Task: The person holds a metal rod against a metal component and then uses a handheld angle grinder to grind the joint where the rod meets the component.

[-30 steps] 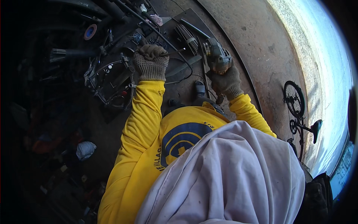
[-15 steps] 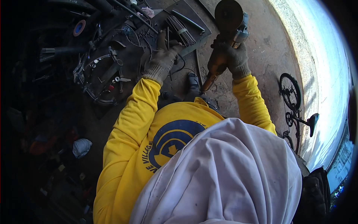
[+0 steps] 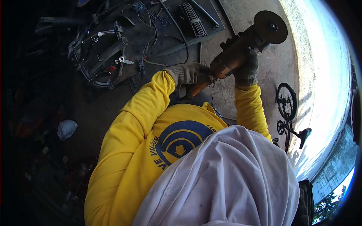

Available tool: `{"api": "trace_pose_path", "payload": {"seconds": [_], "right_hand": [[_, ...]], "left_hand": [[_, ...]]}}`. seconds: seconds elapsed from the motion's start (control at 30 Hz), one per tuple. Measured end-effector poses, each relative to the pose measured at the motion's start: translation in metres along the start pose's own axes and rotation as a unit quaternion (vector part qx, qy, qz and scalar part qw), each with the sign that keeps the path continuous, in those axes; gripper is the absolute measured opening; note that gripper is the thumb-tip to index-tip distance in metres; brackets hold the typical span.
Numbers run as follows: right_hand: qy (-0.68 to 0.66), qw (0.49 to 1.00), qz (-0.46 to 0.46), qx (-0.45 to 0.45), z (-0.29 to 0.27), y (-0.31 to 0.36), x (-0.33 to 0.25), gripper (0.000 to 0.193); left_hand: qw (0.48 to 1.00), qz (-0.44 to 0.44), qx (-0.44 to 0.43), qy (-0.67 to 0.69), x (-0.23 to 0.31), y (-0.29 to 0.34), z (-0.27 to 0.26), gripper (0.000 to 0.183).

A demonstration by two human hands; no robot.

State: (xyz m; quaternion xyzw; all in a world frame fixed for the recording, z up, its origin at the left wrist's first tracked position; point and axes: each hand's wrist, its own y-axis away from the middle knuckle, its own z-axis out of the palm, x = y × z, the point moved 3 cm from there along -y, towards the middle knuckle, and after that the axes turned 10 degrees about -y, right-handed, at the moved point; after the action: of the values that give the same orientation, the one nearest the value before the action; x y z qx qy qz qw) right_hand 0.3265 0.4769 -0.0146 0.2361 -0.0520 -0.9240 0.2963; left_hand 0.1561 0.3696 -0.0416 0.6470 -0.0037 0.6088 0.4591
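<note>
An angle grinder (image 3: 226,62) with a brownish body slants up and to the right in front of me. Its round disc (image 3: 268,32) faces up, at the far right end of the tool. My right hand (image 3: 247,69), in a dirty knit glove, is wrapped round the body behind the disc. My left hand (image 3: 190,73), gloved too, is closed at the grinder's rear end, over the lower part of its handle. The left fingertips are partly hidden. Left of the tool, a dark cable (image 3: 184,41) loops down from the dark worktable (image 3: 177,45).
On the worktable lie a bundle of thin rods (image 3: 194,20) and a metal tube (image 3: 203,13). A frame of curved metal pieces (image 3: 92,73) is at the left. A bicycle (image 3: 286,109) rests at the right, by the bright ground. A whitish bundle (image 3: 67,129) lies lower left.
My left hand has left the worktable's edge and come to the grinder's rear end. The grinder has swung rightward and tilted, its disc moving right and slightly nearer. The view has shifted.
</note>
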Motion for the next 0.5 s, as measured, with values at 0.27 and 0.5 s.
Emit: {"api": "trace_pose_path", "payload": {"seconds": [0.27,0.5], "right_hand": [[-0.008,0.999,0.035,-0.038,-0.024,0.019,0.077,0.073],[-0.008,0.983,0.138,0.121,-0.066,0.045,0.196,0.067]], "left_hand": [[0.985,0.044,0.037,-0.162,-0.068,0.035,0.019,0.052],[0.962,-0.056,0.247,-0.1,-0.167,0.1,0.062,0.056]]}}
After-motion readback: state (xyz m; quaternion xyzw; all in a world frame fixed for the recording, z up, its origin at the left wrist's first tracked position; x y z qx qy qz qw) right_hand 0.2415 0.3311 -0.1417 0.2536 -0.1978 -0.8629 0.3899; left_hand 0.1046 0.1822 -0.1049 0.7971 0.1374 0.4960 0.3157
